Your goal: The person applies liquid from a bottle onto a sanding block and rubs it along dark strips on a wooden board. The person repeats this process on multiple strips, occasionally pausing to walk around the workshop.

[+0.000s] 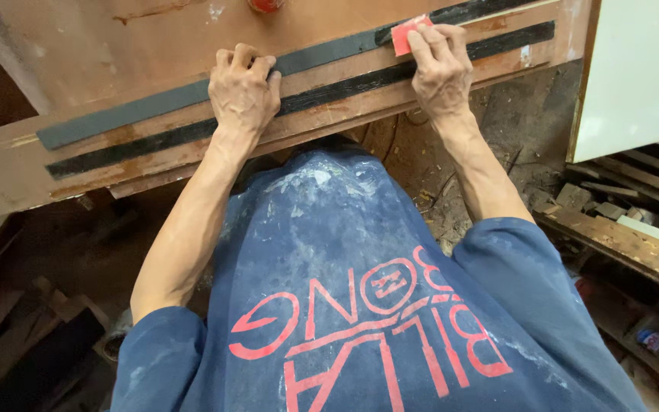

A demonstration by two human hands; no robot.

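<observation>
A long brown wooden board (pixel 154 46) lies across the top of the head view, with two dark strips along its near edge. My left hand (pixel 243 90) presses its curled fingers down on the grey upper strip (pixel 131 111). Farther right, my right hand (pixel 442 67) holds a small red piece of sandpaper (pixel 406 35) against that same strip, where it looks black. The black lower strip (pixel 146 142) runs parallel just below both hands. My dusty blue shirt fills the lower middle.
A pale panel (pixel 638 69) stands at the right. Below it lie wooden planks and offcuts (pixel 619 229). Dark scrap wood (pixel 24 336) sits at the lower left. Sawdust and debris cover the floor (pixel 436 191) under the board.
</observation>
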